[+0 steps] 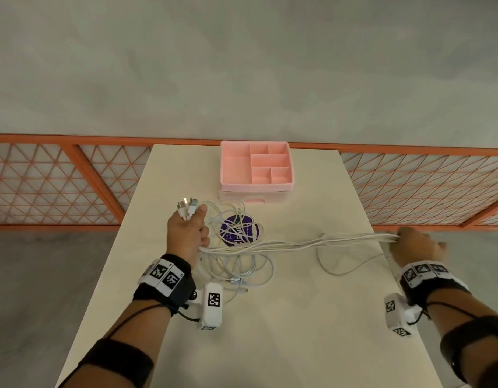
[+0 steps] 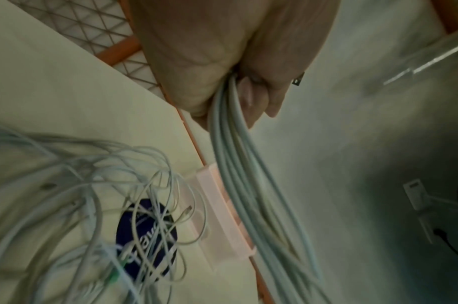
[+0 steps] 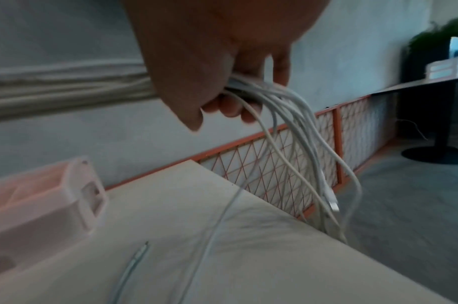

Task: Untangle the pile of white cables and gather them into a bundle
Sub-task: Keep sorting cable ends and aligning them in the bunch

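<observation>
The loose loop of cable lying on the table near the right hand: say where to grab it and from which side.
Take the loose cable loop at its near curve, coming from above. It lies flat on the table, apart from the tangle, so nothing crowds it. The right hand already grips the stretched strands, so it would likely need to regrip.

Cream table (image 1: pixel 312 317), pink organizer (image 1: pixel 256 166), white cables (image 1: pixel 242 264)

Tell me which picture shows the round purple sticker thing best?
The head view. It shows the whole purple disc lying on the table, with loose white cables crossing it. The left wrist view also shows it, but darker, blurrier and more covered by cables. The right wrist view does not show it.
</observation>
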